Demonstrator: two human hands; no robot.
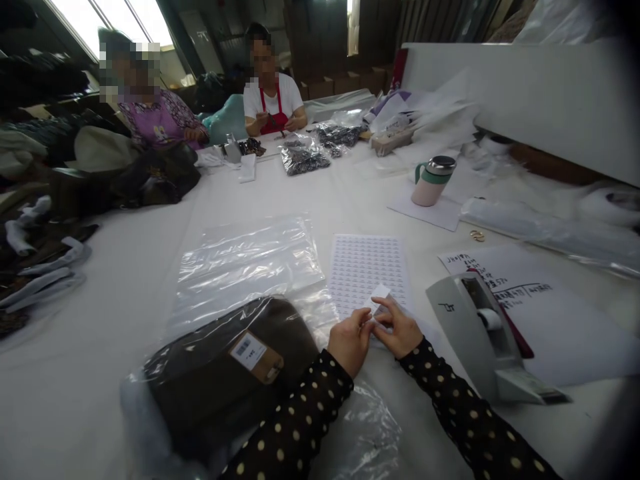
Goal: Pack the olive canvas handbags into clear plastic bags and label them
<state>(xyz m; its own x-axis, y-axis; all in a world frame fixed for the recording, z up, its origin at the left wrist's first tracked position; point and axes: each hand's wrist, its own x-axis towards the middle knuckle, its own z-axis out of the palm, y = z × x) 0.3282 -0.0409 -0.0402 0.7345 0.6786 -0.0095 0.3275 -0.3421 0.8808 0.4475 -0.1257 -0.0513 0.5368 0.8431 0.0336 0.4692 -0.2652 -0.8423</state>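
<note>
A sheet of small printed labels (367, 263) lies on the white table, its near edge bent up between my hands. My left hand (353, 340) is closed, thumb and fingertips pinching at that edge. From the other side my right hand (399, 328) pinches the folded-up part. Whether a single label has come loose is too small to tell. To the left of my hands, a dark brown bag (215, 393) lies in clear plastic. A tan tag with a white barcode sticker (249, 350) shows on top of it.
Right of my hands stands a grey tape dispenser (465, 333) beside a handwritten paper (575, 320). Farther back are a lidded mug (433, 183), gold rings (477, 235) and bagged dark items (303, 157). Two people sit across the table. Dark bags (155, 173) are piled at left.
</note>
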